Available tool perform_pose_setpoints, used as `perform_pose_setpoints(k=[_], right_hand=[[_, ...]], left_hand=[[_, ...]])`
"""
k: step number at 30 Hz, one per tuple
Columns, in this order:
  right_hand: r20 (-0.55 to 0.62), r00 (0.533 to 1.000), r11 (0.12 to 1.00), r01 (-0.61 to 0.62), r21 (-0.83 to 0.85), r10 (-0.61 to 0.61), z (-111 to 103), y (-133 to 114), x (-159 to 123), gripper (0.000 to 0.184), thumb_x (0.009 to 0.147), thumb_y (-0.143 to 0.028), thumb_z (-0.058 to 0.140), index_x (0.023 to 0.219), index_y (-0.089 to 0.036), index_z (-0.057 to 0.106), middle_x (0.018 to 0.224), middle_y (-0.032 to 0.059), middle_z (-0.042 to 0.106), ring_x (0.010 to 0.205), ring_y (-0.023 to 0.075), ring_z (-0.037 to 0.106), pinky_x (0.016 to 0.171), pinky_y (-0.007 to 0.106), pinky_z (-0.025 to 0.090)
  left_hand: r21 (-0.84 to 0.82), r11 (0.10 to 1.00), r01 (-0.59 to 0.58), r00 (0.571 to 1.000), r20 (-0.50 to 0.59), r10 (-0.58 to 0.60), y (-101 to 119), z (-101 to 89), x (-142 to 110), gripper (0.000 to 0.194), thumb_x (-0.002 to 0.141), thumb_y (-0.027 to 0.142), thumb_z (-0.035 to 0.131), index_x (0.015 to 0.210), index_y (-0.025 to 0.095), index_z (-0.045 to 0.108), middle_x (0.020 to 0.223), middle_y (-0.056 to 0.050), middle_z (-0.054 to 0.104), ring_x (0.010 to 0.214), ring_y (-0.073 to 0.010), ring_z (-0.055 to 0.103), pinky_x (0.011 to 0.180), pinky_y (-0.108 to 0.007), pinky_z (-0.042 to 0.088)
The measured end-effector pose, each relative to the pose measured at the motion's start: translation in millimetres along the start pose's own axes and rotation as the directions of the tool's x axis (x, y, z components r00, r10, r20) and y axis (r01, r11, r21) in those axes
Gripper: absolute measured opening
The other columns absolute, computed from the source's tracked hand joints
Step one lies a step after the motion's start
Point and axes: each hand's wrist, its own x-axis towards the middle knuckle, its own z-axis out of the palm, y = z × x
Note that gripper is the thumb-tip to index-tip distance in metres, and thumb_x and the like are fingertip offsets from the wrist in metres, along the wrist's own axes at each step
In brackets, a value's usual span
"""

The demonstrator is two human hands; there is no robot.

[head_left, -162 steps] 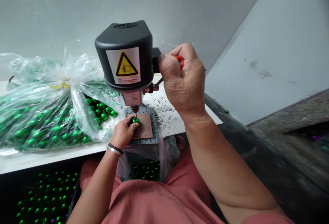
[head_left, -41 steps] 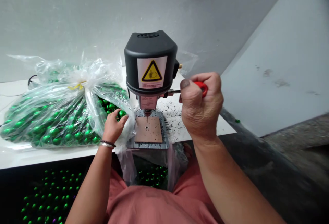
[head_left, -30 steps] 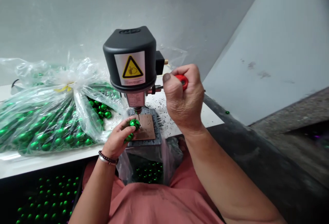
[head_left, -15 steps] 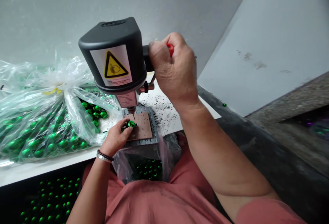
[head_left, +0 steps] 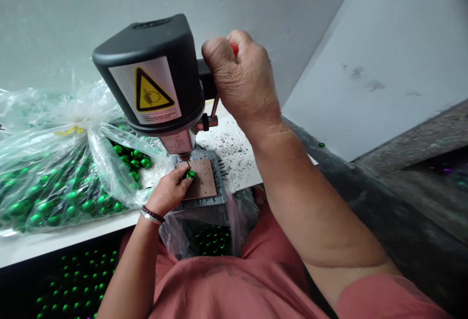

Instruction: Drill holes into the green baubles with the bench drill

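With thumb and fingers, my left hand (head_left: 168, 189) pinches a shiny green ball (head_left: 190, 174) on a brown board (head_left: 203, 182). The board lies on the grey slotted base (head_left: 219, 175) of a bench drill press (head_left: 149, 70), whose black head carries a yellow warning label. Its thin drill bit (head_left: 188, 164) points down just above the ball; whether they touch, I cannot tell. Higher up, my right hand (head_left: 246, 80) is wrapped round the red-ended lever handle (head_left: 234, 48) at the side of the head.
A clear plastic bag (head_left: 66, 172) full of green balls lies on the white table (head_left: 239, 138) at the left. Dark shavings dot the tabletop. Below the drill, another bag (head_left: 173, 236) holds more balls. One stray ball (head_left: 321, 145) rests on the floor at the right.
The green ball has shifted slightly right, under the bit, with my left hand. The drill head and my right hand appear a little higher and further left in view.
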Motion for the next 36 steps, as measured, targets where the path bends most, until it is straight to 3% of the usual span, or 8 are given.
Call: perform_pose_setpoints(k=[5,12,17,21,25,31,36], right_hand=[[0.0,1.0,0.999,-0.002,0.041,0.002,0.2,-0.5,-0.1,0.039,0.083,-0.037,0.049,0.057,-0.019,0.026,0.056,-0.0051,0.031,0.055,0.0063,0.022,0.054,0.022,0.025],[-0.002,1.0,0.999,-0.001,0.049,0.001,0.8,0.5,-0.2,0.038,0.082,-0.036,0.05,0.057,-0.019,0.027,0.056,-0.0052,0.029,0.055,0.0065,0.023,0.056,0.023,0.026],[-0.006,1.0,0.999,0.022,0.047,-0.022,0.6,1.6,-1.7,0.038,0.083,-0.038,0.048,0.058,-0.019,0.027,0.057,-0.0049,0.031,0.055,0.0063,0.025,0.056,0.023,0.028],[-0.006,0.999,0.998,0.042,0.054,-0.042,-1.7,1.2,-7.9,0.036,0.083,-0.039,0.048,0.06,-0.02,0.028,0.057,-0.0045,0.032,0.055,0.0064,0.028,0.056,0.023,0.03],[-0.037,0.995,0.992,0.098,0.075,-0.096,-5.8,1.9,-17.8,0.032,0.081,-0.037,0.05,0.062,-0.02,0.03,0.057,-0.0041,0.034,0.056,0.0074,0.031,0.055,0.023,0.03],[-0.069,0.986,0.985,0.16,0.071,-0.155,-12.0,3.2,-34.1,0.03,0.078,-0.043,0.05,0.065,-0.02,0.035,0.056,-0.005,0.031,0.053,0.0056,0.029,0.053,0.022,0.029],[-0.144,0.952,0.963,0.268,-0.022,-0.269,-14.3,9.2,-63.7,0.019,0.078,-0.032,0.048,0.067,-0.021,0.038,0.056,-0.0056,0.033,0.05,0.0045,0.029,0.053,0.021,0.034]], left_hand=[[0.006,0.994,0.106,0.994,-0.032,-0.106,7.6,-0.4,0.7,0.04,0.079,0.03,0.048,0.118,0.018,0.053,0.109,-0.008,0.065,0.099,-0.0232,0.061,0.084,-0.034,0.046],[0.056,0.998,-0.013,0.992,-0.122,0.02,7.9,11.1,2.9,0.04,0.08,0.029,0.048,0.117,0.016,0.057,0.122,-0.009,0.059,0.114,-0.023,0.052,0.1,-0.035,0.038],[-0.023,0.996,0.09,0.981,-0.171,-0.093,4.5,18.8,2.2,0.043,0.078,0.032,0.054,0.117,0.016,0.058,0.121,-0.01,0.059,0.113,-0.0229,0.053,0.099,-0.035,0.038],[0.002,0.988,0.154,0.98,-0.127,-0.152,6.1,15.8,5.7,0.041,0.076,0.038,0.056,0.112,0.02,0.061,0.108,-0.008,0.066,0.1,-0.0237,0.06,0.084,-0.033,0.044],[0.053,0.989,0.135,0.987,-0.094,-0.129,3.1,12.2,8.8,0.035,0.074,0.04,0.057,0.102,0.022,0.066,0.093,-0.006,0.069,0.085,-0.0215,0.062,0.073,-0.03,0.044],[0.116,0.988,0.097,0.992,-0.086,-0.088,-1.9,12.0,10.8,0.027,0.073,0.044,0.057,0.086,0.022,0.067,0.086,-0.005,0.067,0.081,-0.0206,0.061,0.071,-0.029,0.042],[0.079,0.993,0.082,0.994,-0.077,-0.076,-1.4,11.3,11.1,0.025,0.072,0.043,0.058,0.083,0.022,0.067,0.083,-0.004,0.066,0.079,-0.019,0.06,0.073,-0.028,0.043]])
